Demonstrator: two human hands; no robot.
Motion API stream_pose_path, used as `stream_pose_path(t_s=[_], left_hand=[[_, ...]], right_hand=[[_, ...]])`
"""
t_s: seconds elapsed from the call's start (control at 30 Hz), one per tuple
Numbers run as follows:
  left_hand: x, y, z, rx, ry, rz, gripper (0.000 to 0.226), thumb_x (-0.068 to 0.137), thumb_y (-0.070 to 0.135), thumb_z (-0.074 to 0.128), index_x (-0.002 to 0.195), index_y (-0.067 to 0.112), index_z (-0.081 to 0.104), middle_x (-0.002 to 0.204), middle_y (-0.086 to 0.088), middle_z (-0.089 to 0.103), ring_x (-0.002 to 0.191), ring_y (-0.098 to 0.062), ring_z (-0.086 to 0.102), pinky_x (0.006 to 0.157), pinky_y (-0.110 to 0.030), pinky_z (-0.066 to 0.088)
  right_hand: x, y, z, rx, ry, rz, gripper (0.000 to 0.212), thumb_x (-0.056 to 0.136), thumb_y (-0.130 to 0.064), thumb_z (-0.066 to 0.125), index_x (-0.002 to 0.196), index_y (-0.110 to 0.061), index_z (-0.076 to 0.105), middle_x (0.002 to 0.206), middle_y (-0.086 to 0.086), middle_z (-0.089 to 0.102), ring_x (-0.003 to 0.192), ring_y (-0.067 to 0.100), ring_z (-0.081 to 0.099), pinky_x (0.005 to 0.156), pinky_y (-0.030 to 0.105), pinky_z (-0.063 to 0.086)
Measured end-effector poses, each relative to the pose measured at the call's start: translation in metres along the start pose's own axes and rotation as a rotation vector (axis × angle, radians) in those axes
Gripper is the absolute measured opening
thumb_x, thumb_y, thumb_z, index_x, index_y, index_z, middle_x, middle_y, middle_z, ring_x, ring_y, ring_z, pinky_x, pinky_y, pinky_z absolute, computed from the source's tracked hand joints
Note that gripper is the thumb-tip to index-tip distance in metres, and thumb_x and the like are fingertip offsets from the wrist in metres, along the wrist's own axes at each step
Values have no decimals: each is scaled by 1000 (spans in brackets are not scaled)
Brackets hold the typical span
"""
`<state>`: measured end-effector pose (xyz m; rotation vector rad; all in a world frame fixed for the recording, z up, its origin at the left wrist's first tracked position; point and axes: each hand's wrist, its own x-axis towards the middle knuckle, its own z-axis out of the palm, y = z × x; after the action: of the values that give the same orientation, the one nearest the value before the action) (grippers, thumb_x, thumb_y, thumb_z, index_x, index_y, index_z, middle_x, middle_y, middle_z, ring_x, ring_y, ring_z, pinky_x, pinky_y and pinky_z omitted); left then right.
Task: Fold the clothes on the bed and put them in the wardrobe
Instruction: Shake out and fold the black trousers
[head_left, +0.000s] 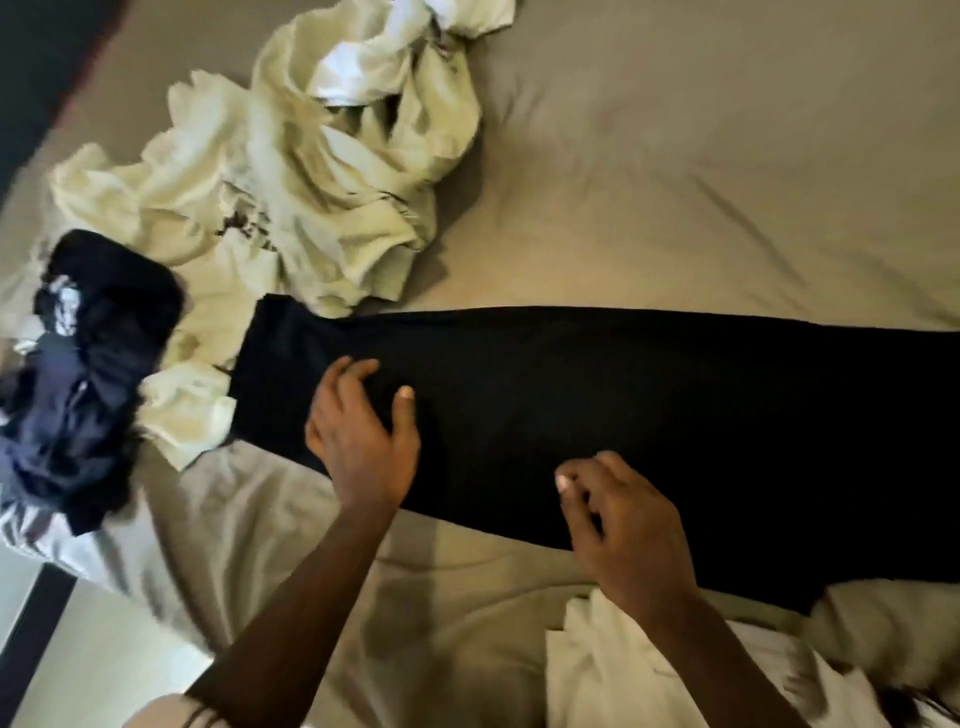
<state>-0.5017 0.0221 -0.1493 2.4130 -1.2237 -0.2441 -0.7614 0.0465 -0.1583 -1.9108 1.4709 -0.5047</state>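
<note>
**A:** What are the fingers doing?

**B:** The left hand (363, 436) has its fingers (348, 375) spread and lightly bent, gripping nothing. The tips are down on the black garment (623, 395), most likely to pin or smooth it. The right hand (628, 530) is over the garment's near edge with its fingers (613, 465) curled. It is blurred, so I cannot tell whether they pinch the cloth or only hover.

**A:** And why is the garment laid like that?

**B:** It lies flat and long across the bed (727, 182), running out of view on the right. My guess is that it was spread out so it can be folded end over end, with one hand holding the middle while the other lifts an edge.

**A:** What about the rest?

**B:** It all looks unfolded. The cream clothes (311, 182) are bunched beyond the garment, and one part lies over its far left corner. A dark heap (88, 374) sits near the bed's left edge, just beside them. They seem pushed aside to leave room for folding. No wardrobe is in view, so the task looks to be at an early stage.
</note>
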Motion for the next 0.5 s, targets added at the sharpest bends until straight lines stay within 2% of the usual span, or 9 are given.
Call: stream_pose_path(t_s=[0.07, 0.13, 0.2, 0.27, 0.33, 0.37, 0.43, 0.47, 0.5], left_hand=[[50, -43, -19, 6, 54, -200, 54, 91, 35, 70, 140, 23, 50, 153, -7, 42, 145, -32, 35, 117, -60, 27], [96, -78, -35, -2, 13, -351, 66, 89, 39, 71, 145, 19, 43, 152, -13, 43, 144, -39, 36, 117, -60, 29], [129, -102, -42, 12, -105, -418, 76, 89, 47, 72, 150, 18, 38, 149, -15, 48, 141, -40, 40, 114, -60, 32], [147, -118, -45, 54, -244, -397, 75, 88, 53, 71, 148, 21, 40, 142, -11, 57, 135, -38, 47, 109, -57, 36], [158, -133, -50, 124, -330, -306, 62, 89, 53, 69, 140, 26, 48, 128, -6, 66, 123, -35, 56, 100, -50, 36], [163, -140, -53, 140, -346, -259, 54, 90, 52, 69, 135, 28, 51, 120, -4, 70, 117, -33, 60, 95, -46, 34], [164, -146, -60, 123, -342, -177, 39, 92, 49, 67, 125, 29, 60, 107, 0, 74, 107, -30, 65, 88, -39, 28], [166, -150, -63, 74, -347, -155, 32, 93, 47, 66, 119, 28, 64, 101, 2, 74, 102, -29, 67, 86, -36, 29], [166, -152, -65, 1, -359, -144, 26, 94, 45, 67, 112, 26, 67, 96, 2, 74, 98, -28, 68, 84, -34, 34]], right_hand=[[34, -32, 20, 23, 51, 18, 16, 105, -32, 53, 109, -27, 68, 102, -15, 58, 74, 6, 60, 64, 35, 56], [78, -74, 37, 40, 94, 31, 18, 104, -34, 53, 113, -28, 67, 105, -14, 58, 75, 6, 59, 68, 39, 57], [134, -111, 61, 81, 111, 158, 35, 99, -48, 58, 131, -32, 58, 114, -12, 59, 89, 10, 63, 82, 38, 57], [196, -151, 80, 279, 69, 397, 74, 84, -70, 68, 144, -39, 39, 128, -9, 60, 105, 16, 65, 88, 37, 56], [257, -191, 105, 495, -29, 555, 79, 70, -77, 76, 133, -45, 43, 132, -5, 63, 105, 23, 70, 76, 35, 61], [283, -212, 116, 492, -7, 566, 82, 65, -75, 80, 133, -43, 46, 133, -5, 63, 108, 23, 69, 76, 34, 61], [329, -231, 139, 441, 59, 531, 109, 59, -67, 87, 150, -30, 39, 140, -3, 60, 123, 22, 61, 96, 37, 56], [350, -241, 150, 471, 82, 502, 117, 59, -62, 91, 154, -23, 36, 143, -1, 58, 127, 21, 59, 102, 36, 53], [373, -242, 161, 564, 107, 514, 120, 56, -63, 94, 153, -20, 39, 144, 0, 59, 127, 21, 59, 102, 37, 54]])
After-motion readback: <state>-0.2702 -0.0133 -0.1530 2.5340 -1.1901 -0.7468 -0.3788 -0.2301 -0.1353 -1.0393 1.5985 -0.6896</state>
